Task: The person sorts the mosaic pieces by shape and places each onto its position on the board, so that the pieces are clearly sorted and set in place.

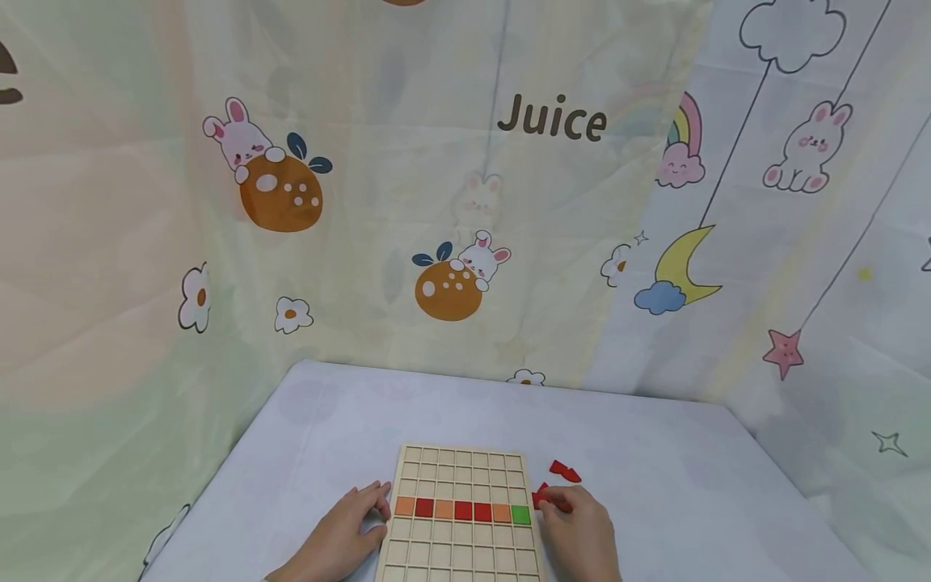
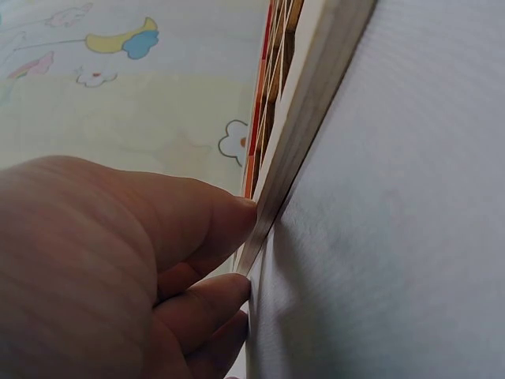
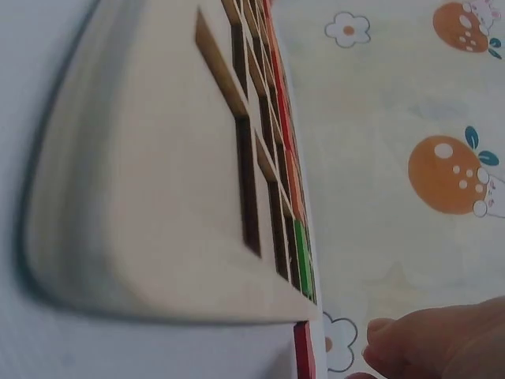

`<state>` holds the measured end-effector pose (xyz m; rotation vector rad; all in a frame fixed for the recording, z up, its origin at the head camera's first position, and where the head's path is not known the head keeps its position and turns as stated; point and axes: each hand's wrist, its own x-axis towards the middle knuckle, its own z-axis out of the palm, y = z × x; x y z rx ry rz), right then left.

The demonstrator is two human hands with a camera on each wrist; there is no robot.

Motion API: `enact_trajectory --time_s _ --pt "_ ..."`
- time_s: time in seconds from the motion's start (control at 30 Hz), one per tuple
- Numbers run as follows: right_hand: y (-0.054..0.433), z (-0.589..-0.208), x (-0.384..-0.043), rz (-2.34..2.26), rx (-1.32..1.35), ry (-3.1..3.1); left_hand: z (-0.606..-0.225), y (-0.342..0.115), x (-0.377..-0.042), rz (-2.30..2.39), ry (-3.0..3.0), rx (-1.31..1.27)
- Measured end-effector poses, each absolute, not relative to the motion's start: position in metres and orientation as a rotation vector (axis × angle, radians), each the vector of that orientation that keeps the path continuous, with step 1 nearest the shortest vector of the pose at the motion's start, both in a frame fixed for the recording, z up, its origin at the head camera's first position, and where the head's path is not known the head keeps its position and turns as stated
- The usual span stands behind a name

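A pale wooden grid board (image 1: pixel 440 558) lies on the table, with one row of square tiles across it: orange, dark red, orange, red, red, orange (image 1: pixel 501 513) and green (image 1: pixel 520 515). My left hand (image 1: pixel 340 529) touches the board's left edge; in the left wrist view its thumb (image 2: pixel 217 217) and fingertips rest along the wooden side. Beside the right edge, my right hand (image 1: pixel 579 529) bends its fingers down over red tiles (image 1: pixel 537 498). Red also shows under those fingertips; I cannot tell whether they pinch a tile. In the right wrist view, only part of this hand (image 3: pixel 442 343) shows.
More loose red tiles (image 1: pixel 565 470) lie just beyond my right hand, off the board's right side. A white cloth (image 1: pixel 676 469) covers the table. Printed curtains (image 1: pixel 364 323) with rabbits, oranges and flowers hang behind and around it.
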<state>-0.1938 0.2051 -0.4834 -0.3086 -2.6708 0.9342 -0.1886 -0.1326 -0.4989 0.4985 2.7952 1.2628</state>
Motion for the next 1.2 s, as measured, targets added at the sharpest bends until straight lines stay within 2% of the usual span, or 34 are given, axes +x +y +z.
enact_trajectory --time_s 0.13,0.7,1.2 --pt "0.213 -0.485 -0.197 0.867 -0.386 -2.668 -0.499 -0.132 -0.189 1.262 2.793 0.496" --pt "0.23 -0.492 -0.201 0.855 -0.416 -2.738 -0.5 -0.131 -0.19 1.266 2.782 0.481" --pt "0.23 -0.498 -0.201 0.732 -0.311 -2.798 -0.5 -0.131 -0.19 1.253 2.804 0.5"
